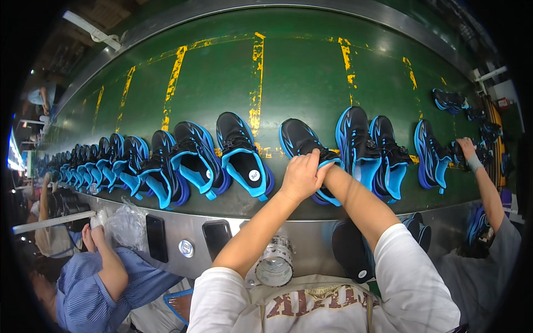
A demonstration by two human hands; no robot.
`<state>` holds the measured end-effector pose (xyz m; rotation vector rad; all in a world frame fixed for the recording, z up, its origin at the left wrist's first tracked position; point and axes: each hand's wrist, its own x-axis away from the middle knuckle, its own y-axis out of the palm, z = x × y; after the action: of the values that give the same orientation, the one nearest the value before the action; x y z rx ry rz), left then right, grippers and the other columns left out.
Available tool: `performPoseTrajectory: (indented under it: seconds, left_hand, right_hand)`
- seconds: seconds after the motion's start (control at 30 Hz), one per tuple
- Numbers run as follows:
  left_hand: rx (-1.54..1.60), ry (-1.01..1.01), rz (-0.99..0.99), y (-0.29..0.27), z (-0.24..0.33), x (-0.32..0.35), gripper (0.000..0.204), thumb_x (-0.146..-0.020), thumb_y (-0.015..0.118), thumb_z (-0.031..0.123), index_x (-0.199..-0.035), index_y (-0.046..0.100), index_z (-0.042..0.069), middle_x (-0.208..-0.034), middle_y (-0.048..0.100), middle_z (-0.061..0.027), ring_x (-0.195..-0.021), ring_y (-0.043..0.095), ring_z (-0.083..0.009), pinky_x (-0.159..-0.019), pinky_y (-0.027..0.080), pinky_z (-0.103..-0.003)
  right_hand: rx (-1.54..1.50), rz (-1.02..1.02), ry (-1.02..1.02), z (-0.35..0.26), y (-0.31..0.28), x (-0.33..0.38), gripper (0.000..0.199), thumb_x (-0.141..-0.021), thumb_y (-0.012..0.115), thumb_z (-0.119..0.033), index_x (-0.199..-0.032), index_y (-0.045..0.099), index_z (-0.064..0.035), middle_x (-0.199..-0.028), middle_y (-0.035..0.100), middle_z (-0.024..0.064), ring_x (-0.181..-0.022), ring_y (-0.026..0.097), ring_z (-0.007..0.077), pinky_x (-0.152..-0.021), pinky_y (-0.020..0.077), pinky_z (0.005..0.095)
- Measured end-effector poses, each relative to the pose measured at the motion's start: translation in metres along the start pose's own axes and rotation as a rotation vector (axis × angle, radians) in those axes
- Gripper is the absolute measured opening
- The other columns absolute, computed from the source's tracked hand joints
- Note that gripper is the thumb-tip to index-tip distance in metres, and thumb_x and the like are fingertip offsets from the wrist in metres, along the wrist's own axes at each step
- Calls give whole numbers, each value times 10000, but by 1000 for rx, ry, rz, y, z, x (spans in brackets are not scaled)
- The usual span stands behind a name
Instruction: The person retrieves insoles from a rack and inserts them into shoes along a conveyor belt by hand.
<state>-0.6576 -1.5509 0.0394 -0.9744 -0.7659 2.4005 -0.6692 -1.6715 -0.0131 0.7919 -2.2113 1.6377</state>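
Note:
A black sneaker with blue trim (pixel 297 135) lies in front of me on the green conveyor belt (pixel 300 66), toe pointing away. My left hand (pixel 301 175) is closed over its upper near the ankle opening, fingers curled. Crossing in from the right, my right hand (pixel 330 171) meets the left at the same shoe; its fingers are hidden. Just left stands a matching sneaker (pixel 234 133) with a round white sticker inside. On the right are two more matching sneakers, the closer one (pixel 353 133) beside my hands and the other (pixel 383 139) past it.
Along the near metal ledge (pixel 194 269) lie two dark phones (pixel 157 238), a clear plastic bag (pixel 126 225) and a round clear container (pixel 275 261). Several sneakers line the belt to the left. At right, a co-worker's hand (pixel 466 148) reaches over shoes; another person in blue stripes (pixel 114 283) sits left.

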Motion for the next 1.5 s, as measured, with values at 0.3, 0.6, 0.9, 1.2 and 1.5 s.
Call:
performPoseTrajectory:
  seconds: [0.3,0.6,0.9,1.2,1.5]
  left_hand:
    - [-229,39,76,3,5,-1,399,-741,634,268,-962,529,-47,-620,505,-81,-542,485,-240,-523,363,-324]
    - [-128,197,13,7,-1,3,438,-736,645,243,-988,500,-85,-627,486,-80,-563,475,-220,-530,357,-323]
    - [-178,198,1,8,-2,2,450,-712,656,235,-991,502,-84,-648,488,-73,-575,475,-209,-537,362,-319]
    - [-236,186,29,4,-1,1,454,-704,658,234,-996,504,-78,-657,492,-77,-576,476,-216,-540,366,-324]
    - [-184,-141,28,-2,-8,10,340,-787,590,260,-947,520,-32,-687,554,-139,-613,538,-306,-554,410,-363]
  right_hand:
    - [41,-1,-20,-9,5,-12,361,-811,426,-142,-1147,484,-22,-1229,451,184,-1143,430,293,-958,333,366]
    - [-3,-20,-33,3,-3,-7,351,-806,429,-141,-1133,495,-30,-1227,455,177,-1137,433,299,-950,338,372]
    - [27,-16,-65,-3,0,-14,342,-801,433,-139,-1119,506,-37,-1224,459,170,-1130,436,304,-942,343,377]
    - [85,0,-95,-8,-2,-24,332,-796,437,-138,-1105,516,-45,-1222,463,164,-1123,438,309,-934,348,382]
    - [477,126,-175,-33,-26,63,291,-811,447,-157,-1072,550,-82,-1034,582,120,-978,546,214,-847,395,313]
